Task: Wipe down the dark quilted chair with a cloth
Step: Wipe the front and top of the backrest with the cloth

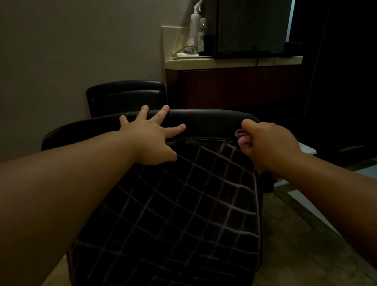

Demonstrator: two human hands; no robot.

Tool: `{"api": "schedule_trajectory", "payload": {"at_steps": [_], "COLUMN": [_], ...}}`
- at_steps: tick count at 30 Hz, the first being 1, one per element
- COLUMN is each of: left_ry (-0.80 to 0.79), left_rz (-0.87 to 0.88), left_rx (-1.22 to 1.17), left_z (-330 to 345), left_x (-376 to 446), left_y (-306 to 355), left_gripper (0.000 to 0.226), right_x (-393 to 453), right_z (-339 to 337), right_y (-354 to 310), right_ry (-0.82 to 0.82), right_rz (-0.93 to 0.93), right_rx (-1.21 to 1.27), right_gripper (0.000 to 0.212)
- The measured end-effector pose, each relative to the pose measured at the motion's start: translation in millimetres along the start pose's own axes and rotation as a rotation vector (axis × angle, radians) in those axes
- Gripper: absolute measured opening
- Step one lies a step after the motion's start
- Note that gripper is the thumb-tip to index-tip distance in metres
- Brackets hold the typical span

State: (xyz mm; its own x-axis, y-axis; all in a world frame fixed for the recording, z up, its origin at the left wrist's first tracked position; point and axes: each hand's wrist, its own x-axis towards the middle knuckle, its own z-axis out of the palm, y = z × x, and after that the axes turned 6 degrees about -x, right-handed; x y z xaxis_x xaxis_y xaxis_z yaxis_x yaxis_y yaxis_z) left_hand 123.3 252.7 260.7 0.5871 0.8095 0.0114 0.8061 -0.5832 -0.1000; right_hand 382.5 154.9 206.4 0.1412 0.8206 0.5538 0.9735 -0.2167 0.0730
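Against the wall (pixel 55 40), a second black chair (pixel 125 96). To its right, a pale-topped counter (pixel 232 60) bearing a spray bottle (pixel 196 25), a dark bottle (pixel 204 37) just beside it, and a dark screen (pixel 253 12). Below, tan floor (pixel 294 248).

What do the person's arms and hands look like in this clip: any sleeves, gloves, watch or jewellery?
Both forearms are bare as far as the frame shows, with no sleeve edge in view. The left hand and right hand are ungloved. No watch, bracelet or ring shows on either wrist or on the visible fingers. The fingernails on the left hand look short and unpainted, though the dim light makes fine detail hard to tell.
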Motion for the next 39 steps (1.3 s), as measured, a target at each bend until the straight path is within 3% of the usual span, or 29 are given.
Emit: {"api": "schedule_trajectory", "payload": {"at_steps": [10,19,25,28,33,39], "left_ry": [0.023,0.032,0.04,0.049,0.032,0.055], "left_rz": [0.017,0.001,0.024,0.019,-0.001,0.017], "left_rx": [0.001,0.002,0.003,0.006,0.0,0.0], "left_z": [4.8,6.6,5.0,7.1,7.8,6.8], "left_x": [5.3,5.1,4.4,5.1,9.1,2.2], "left_y": [-0.5,-0.7,-0.7,-1.6,-3.5,-0.2], "left_gripper": [0.077,0.077,0.076,0.076,0.078,0.076], "right_x": [-5.4,5.8,0.5,2.7,16.0,1.1], "right_z": [-4.0,-1.6,-2.9,-7.3,-4.4,-6.4], "right_y": [28.6,6.6,24.3,16.0,-13.8,6.3], "right_ry": [-0.107,-0.051,-0.097,-0.122,-0.087,-0.092], "right_rz": [0.054,-0.032,-0.044,0.026,-0.016,0.019], "right_rx": [-0.086,-0.091,-0.168,-0.127,-0.017,-0.057], "right_gripper": [0.022,0.017,0.03,0.022,0.021,0.024]}}
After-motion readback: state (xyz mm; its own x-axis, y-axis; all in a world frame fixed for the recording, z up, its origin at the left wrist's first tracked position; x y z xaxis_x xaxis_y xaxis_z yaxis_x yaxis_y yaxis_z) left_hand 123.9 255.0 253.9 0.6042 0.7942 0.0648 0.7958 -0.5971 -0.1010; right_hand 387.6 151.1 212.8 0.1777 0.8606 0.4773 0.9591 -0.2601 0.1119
